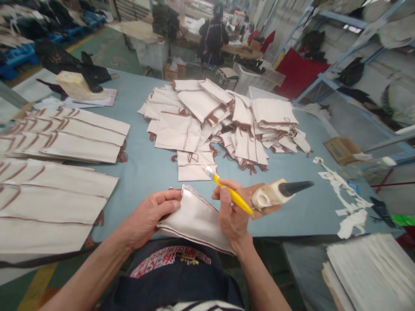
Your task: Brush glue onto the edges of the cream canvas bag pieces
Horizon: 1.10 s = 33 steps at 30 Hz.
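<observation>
My left hand (pixel 158 211) pinches the left end of a cream fabric pouch (pixel 197 218) with dark red-brown edging, at the table's near edge. My right hand (pixel 231 211) grips a small brush with a yellow handle (pixel 238 199), its bristles pointing up and away to the left. The lower part of that hand lies against the pouch's right side; whether its fingers also hold the cloth I cannot tell. Just right of it, a whitish container (pixel 267 196) with a dark, tapered piece sticking out lies on a brown pad. Beyond the brush tip is another flat pouch (pixel 189 170).
A loose heap of cream pouches (pixel 197 101) covers the table's middle and back. Overlapping rows of pouches (pixel 84 129) lie left. White fabric scraps (pixel 343 194) and a cardboard box (pixel 343 149) are at the right. A person (pixel 212 39) is at a far table.
</observation>
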### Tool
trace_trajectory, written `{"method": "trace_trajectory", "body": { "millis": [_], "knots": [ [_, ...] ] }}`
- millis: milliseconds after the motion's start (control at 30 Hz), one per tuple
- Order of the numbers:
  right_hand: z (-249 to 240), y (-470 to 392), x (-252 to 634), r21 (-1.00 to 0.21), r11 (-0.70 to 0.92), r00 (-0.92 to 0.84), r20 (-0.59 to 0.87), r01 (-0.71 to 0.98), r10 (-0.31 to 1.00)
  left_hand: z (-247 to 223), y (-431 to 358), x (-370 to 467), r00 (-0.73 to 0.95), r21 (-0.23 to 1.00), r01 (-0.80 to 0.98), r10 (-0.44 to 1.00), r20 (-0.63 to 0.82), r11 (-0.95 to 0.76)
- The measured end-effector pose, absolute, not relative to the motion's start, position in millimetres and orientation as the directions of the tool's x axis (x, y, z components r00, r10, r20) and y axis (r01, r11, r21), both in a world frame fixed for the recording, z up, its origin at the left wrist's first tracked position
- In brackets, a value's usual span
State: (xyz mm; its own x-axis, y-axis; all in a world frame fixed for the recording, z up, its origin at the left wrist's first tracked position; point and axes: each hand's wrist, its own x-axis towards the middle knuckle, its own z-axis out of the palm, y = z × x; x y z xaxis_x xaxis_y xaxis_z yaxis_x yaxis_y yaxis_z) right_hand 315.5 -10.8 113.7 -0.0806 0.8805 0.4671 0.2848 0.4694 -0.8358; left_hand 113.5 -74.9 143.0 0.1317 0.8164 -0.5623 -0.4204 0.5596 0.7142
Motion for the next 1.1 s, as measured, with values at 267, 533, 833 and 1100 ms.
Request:
{"method": "trace_trajectory", "body": {
  "millis": [267,533,833,1100],
  "knots": [
    [91,-4,300,-0.757,0.508,-0.184,0.477,0.412,0.860,141,-63,124,0.109,0.787,-0.346,0.855,-0.507,0.511],
    [103,14,331,-0.758,0.399,0.007,0.469,0.516,0.883,126,-67,102,0.273,0.949,0.030,0.910,-0.311,0.315],
    [96,31,333,-0.800,0.324,0.084,0.420,0.505,0.904,115,-75,121,0.290,0.954,0.297,0.948,-0.130,0.039],
    [142,-23,334,-0.985,0.162,0.213,0.171,0.059,0.962,123,-80,113,0.262,0.916,0.391,0.965,-0.022,-0.085]
  ]
}}
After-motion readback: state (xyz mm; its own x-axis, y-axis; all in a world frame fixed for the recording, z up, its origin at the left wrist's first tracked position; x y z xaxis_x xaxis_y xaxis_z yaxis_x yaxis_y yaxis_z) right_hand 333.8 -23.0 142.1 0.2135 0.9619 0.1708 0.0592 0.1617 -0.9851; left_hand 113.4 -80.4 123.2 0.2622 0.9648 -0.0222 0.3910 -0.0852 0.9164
